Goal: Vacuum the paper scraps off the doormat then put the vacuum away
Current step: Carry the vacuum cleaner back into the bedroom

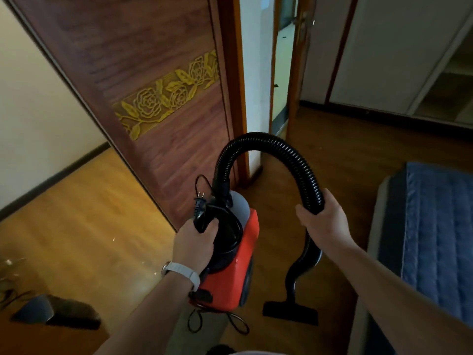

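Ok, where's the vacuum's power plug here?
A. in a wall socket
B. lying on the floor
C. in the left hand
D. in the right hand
C: the plug sticks up, prongs bare, out of the left hand, which grips it at the top of the vacuum; the right hand holds only the hose.

Left grip (195,243), lower centre, fingers curled round the handle of the vacuum (230,272). Right grip (323,220), right of centre, clasps the hose (268,142); both forearms bare.

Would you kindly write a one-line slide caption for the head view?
Left hand holds the red canister vacuum by its handle; right hand grips its black ribbed hose.
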### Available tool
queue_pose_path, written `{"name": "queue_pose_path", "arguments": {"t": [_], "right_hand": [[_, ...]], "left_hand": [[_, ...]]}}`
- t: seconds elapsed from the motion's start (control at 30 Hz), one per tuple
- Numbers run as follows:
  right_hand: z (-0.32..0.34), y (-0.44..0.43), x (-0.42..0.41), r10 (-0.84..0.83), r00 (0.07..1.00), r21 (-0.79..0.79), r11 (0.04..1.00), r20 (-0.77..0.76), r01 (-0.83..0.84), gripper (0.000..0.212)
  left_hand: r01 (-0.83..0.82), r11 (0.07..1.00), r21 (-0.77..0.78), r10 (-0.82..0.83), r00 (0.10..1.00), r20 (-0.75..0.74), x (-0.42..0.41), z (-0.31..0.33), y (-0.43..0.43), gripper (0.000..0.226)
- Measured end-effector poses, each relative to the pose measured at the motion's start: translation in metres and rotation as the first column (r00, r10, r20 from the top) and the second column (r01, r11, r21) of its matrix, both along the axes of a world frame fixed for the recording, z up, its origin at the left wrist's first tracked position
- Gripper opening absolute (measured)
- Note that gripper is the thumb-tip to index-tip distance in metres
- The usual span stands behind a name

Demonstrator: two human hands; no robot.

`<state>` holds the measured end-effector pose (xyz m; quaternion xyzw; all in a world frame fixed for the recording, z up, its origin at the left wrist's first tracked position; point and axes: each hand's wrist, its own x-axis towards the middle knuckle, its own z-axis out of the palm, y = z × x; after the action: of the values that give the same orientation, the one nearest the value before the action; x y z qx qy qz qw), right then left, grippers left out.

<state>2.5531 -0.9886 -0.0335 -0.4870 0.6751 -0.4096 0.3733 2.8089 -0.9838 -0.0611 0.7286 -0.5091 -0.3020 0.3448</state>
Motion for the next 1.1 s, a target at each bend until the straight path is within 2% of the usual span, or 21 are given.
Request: {"name": "queue_pose_path", "arguments": {"t": [0.3, 0.47, 0.6, 0.73, 0.97, 1.1], "right_hand": [[-0.001, -0.087, -0.061, -0.173, 0.984, -0.064, 0.983, -0.035, 0.171, 0.019], [-0.009, -0.158, -0.089, -0.282, 0.957, -0.049, 0.959, -0.065, 0.280, 0.017], [-0.008, -0.219, -0.113, -0.356, 0.927, 0.007, 0.933, -0.120, 0.359, 0.018], [-0.005, -0.280, -0.140, -0.452, 0.878, -0.026, 0.891, -0.160, 0.454, 0.019], [0.002, -0.324, -0.194, -0.580, 0.798, -0.046, 0.813, -0.165, 0.581, 0.018], [-0.005, -0.355, -0.237, -0.617, 0.772, -0.053, 0.785, -0.153, 0.617, 0.018]], "left_hand": [[0.114, 0.993, -0.015, -0.115, 0.993, -0.036, -0.062, -0.013, -0.128, 0.027], [0.218, 0.976, -0.016, -0.218, 0.969, -0.118, -0.094, -0.031, -0.227, 0.015], [0.294, 0.956, 0.007, -0.290, 0.945, -0.155, -0.120, -0.039, -0.308, 0.023], [0.393, 0.919, 0.027, -0.388, 0.914, -0.116, -0.153, -0.037, -0.390, 0.026], [0.532, 0.845, -0.054, -0.535, 0.841, -0.079, -0.225, -0.026, -0.470, 0.023], [0.548, 0.836, -0.024, -0.548, 0.835, -0.035, -0.277, -0.027, -0.510, 0.027]]}}
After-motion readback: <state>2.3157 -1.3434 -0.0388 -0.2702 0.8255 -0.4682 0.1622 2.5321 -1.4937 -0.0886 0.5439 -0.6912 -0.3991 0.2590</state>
